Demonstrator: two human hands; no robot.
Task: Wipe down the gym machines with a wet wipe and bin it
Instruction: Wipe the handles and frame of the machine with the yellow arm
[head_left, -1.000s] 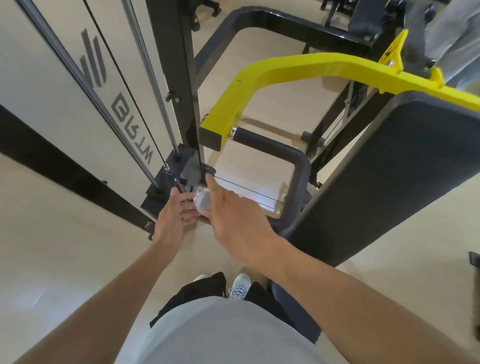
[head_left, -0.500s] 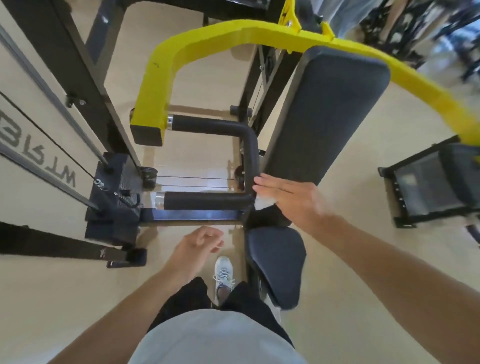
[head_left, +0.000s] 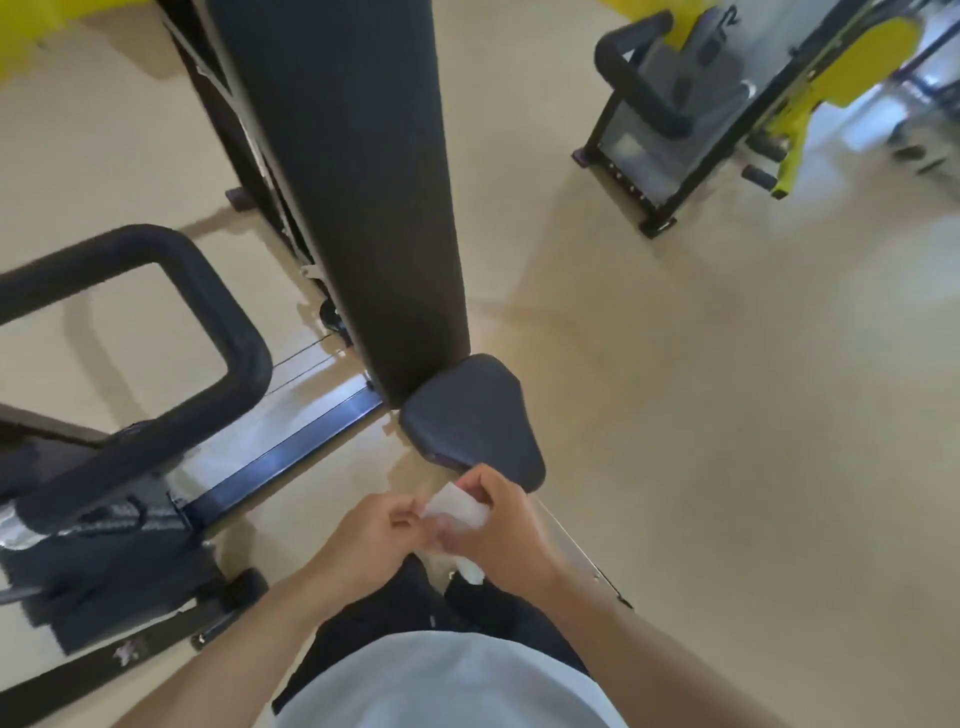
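Pinching wet wipe (head_left: 454, 512) between curled fingers: left hand (head_left: 371, 540), right hand (head_left: 501, 530).

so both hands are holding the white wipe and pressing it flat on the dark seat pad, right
Not quite. In the head view the left hand and right hand do both hold the crumpled white wet wipe, but it is held in the air in front of the person's body, just short of the dark padded seat, not pressed on it.
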